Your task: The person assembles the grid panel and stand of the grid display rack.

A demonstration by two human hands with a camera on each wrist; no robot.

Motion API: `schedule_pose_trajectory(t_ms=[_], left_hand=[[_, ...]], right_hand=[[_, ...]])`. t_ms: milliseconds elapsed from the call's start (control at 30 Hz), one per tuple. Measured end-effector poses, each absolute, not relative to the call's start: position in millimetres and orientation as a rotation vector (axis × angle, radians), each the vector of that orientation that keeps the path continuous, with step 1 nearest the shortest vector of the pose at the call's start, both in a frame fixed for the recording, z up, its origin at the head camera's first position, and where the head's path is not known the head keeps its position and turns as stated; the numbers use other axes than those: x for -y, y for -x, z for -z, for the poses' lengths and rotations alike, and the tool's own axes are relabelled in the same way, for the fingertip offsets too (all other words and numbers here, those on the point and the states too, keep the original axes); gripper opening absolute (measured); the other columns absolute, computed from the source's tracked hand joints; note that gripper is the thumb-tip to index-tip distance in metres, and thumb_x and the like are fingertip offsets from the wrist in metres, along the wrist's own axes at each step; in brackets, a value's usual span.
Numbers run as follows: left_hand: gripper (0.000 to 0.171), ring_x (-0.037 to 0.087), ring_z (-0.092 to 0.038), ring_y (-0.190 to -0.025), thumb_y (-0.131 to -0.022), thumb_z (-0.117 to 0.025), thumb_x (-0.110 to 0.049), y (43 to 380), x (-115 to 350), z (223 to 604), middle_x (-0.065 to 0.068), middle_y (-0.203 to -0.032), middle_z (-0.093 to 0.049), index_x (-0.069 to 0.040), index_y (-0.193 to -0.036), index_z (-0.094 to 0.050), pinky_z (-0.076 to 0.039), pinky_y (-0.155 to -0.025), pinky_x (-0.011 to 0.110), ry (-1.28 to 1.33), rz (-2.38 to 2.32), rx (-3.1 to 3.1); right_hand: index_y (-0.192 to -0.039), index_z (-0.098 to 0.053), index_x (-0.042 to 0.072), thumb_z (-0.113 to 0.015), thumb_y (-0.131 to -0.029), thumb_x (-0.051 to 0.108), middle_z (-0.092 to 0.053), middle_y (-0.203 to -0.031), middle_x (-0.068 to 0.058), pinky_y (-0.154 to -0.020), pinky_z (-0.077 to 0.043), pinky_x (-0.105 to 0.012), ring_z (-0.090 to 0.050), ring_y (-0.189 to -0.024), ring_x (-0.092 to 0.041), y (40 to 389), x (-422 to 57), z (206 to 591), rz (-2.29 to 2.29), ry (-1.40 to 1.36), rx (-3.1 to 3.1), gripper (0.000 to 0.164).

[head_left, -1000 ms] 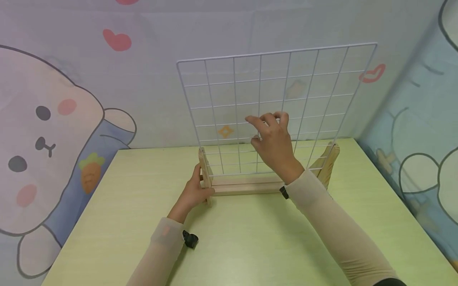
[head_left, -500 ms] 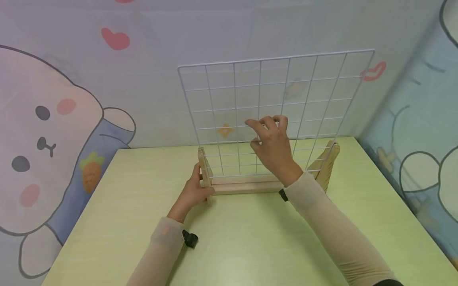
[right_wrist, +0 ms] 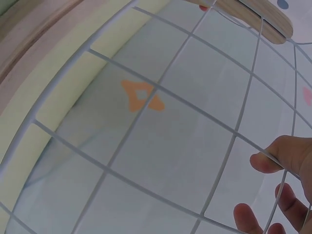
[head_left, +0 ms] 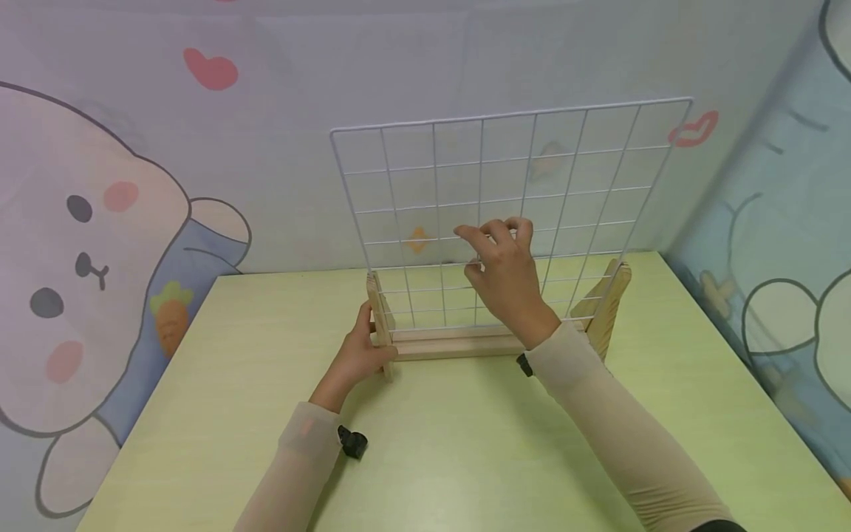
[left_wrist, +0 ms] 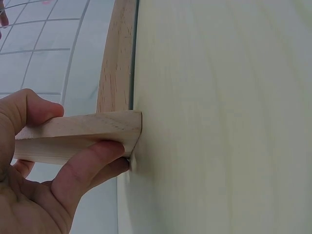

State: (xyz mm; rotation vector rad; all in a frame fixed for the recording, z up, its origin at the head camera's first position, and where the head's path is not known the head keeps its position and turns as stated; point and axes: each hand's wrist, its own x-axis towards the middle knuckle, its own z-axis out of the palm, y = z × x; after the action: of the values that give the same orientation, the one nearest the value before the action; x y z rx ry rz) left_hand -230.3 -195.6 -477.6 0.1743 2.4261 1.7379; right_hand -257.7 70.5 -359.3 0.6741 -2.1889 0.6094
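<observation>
A white wire grid panel [head_left: 482, 119] stands tilted over a pale wooden stand in the head view. My right hand [head_left: 509, 281] holds the grid near its middle, with thumb and fingers bent round the wires; the right wrist view shows the thumb [right_wrist: 273, 155] against a wire. My left hand [head_left: 354, 363] grips the stand's left side piece [head_left: 380, 299], thumb and fingers on opposite faces in the left wrist view. A wooden crossbar [head_left: 459, 347] joins this to the right side piece [head_left: 610, 303]. Whether the grid's lower edge touches the wood is unclear.
The stand is on a light yellow-green table [head_left: 425, 451]. Behind it hangs a printed cloth [head_left: 286, 170] with a cartoon animal and hearts. Another printed cloth [head_left: 771, 214] borders the table on the right.
The grid's top edge has come down a little in the head view, and my right hand has sunk slightly with it. My left hand keeps its place on the side piece.
</observation>
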Motion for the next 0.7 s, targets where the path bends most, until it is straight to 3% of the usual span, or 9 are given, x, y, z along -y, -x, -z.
schedule_pose_trajectory(t_ms=[700], left_hand=[[0.100,0.044,-0.065,-0.110,-0.087,-0.063,0.001,231,195,479,0.030,-0.152,-0.043,-0.030,-0.167,-0.014,-0.063,-0.073,0.049,-0.176,-1.745,-2.418]], right_hand=[[-0.125,-0.072,0.011,-0.074,-0.080,-0.015,-0.066,-0.111,-0.017,-0.054,-0.054,-0.040,-0.044,-0.114,-0.047,259,-71,372,-0.601,-0.674,2.200,0.053]])
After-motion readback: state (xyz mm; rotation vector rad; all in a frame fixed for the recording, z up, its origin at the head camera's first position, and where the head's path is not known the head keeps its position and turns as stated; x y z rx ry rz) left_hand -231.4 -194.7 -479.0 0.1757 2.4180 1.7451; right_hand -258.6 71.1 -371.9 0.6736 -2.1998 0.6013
